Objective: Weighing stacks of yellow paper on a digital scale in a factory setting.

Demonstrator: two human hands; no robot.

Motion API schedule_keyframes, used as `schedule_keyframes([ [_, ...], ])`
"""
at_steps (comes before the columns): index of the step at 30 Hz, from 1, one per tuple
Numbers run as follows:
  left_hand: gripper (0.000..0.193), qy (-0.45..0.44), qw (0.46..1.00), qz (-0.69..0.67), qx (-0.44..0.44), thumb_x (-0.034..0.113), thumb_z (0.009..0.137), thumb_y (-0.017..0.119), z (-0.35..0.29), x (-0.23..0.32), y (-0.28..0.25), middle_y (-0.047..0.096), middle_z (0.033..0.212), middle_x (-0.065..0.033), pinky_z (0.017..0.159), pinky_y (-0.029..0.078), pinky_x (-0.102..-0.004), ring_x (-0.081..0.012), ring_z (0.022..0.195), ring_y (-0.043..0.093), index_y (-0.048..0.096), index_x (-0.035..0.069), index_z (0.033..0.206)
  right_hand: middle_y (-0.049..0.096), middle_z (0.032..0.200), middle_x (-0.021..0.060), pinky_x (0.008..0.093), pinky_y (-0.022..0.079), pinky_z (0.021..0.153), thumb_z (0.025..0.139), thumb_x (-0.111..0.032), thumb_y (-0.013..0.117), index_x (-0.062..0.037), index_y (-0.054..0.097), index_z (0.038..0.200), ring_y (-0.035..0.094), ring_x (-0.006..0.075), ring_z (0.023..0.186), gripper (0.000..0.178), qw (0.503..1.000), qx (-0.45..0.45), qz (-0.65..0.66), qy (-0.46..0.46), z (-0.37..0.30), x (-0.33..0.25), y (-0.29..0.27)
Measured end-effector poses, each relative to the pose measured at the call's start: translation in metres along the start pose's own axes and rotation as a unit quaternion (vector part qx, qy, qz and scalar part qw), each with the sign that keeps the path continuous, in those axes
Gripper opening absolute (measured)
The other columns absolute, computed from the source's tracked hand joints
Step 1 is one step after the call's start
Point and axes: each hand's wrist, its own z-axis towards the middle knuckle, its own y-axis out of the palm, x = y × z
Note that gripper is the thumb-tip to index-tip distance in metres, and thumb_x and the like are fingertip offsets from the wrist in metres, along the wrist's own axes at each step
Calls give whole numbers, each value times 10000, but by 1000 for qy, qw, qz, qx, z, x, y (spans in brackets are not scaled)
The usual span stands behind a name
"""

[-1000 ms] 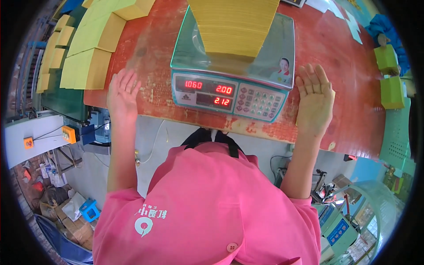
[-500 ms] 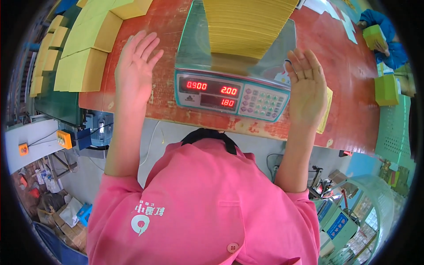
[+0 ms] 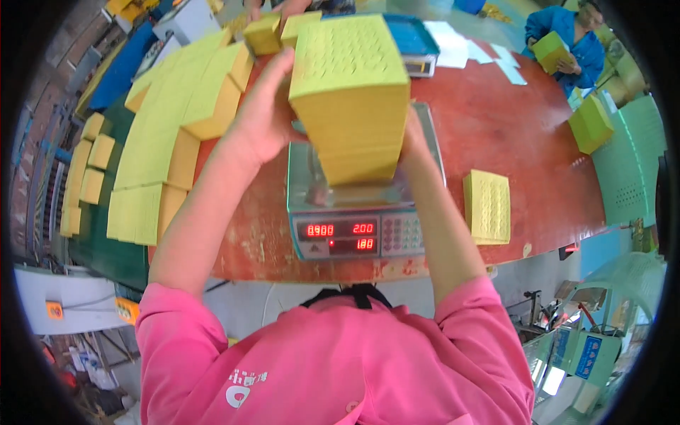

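A tall stack of yellow paper [image 3: 347, 127], its top dotted with rows of punched marks, stands over the steel plate of a digital scale [image 3: 304, 188]. My left hand [image 3: 258, 131] presses against the stack's left side, thumb toward me and fingers reaching up along it. On the opposite side my right hand [image 3: 413, 134] is against the paper, most of its fingers hidden behind the stack. Between them the two hands grip it. Whether its base touches the plate, I cannot tell. Red digits glow on the scale's front panel, beside the keypad.
Yellow paper blocks [image 3: 159, 152] stand in rows at the left. A smaller punched paper stack [image 3: 487, 207] lies right of the scale. Behind are a second scale [image 3: 418, 65] and white sheets [image 3: 510, 67]. A co-worker in blue [image 3: 567, 42] holds a yellow block at the far right.
My hands were raised open and apart beside the scale; now they have closed in on the stack's two sides. The view has tilted up, showing more of the far table.
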Motion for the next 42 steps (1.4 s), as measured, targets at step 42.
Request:
schedule_keyframes([
  [42, 708, -299, 931, 5, -212, 541, 910, 560, 135, -268, 486, 422, 1455, -140, 960, 386, -704, -416, 1315, 416, 364, 122, 1446, 630, 1130, 59, 352, 541, 763, 1000, -327, 480, -48, 609, 1214, 602, 179, 1011, 374, 923, 229, 186, 246, -181, 35, -553],
])
